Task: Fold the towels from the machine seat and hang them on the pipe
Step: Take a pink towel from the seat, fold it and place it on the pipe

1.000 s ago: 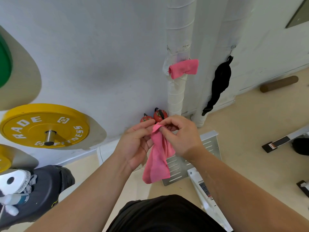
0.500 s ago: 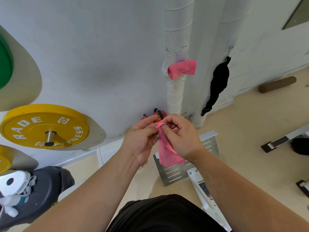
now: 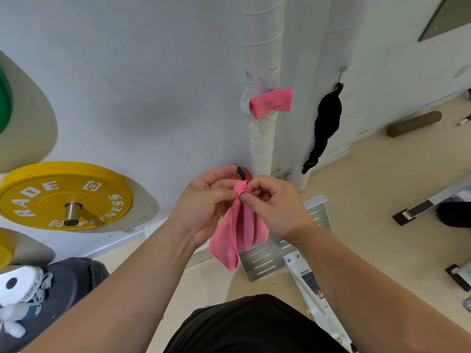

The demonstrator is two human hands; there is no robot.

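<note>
A small pink towel (image 3: 238, 233) hangs in folds in front of me, held by its top edge. My left hand (image 3: 204, 202) pinches that edge from the left and my right hand (image 3: 274, 207) pinches it from the right, fingertips almost meeting. A second pink towel (image 3: 271, 103), folded, hangs on the white wrapped pipe (image 3: 261, 138) straight ahead, above my hands. The machine seat is not in view.
A black cloth (image 3: 326, 123) hangs on a second white pipe (image 3: 304, 159) to the right. Yellow weight plate (image 3: 63, 196) on the wall at left. Red kettlebells (image 3: 240, 174) sit behind my hands, a metal footplate (image 3: 283, 253) lies on the floor below.
The towel hung long, was gathered up shorter half a second ago, and now hangs lower again in several folds. Both hands stayed pinching its top edge.
</note>
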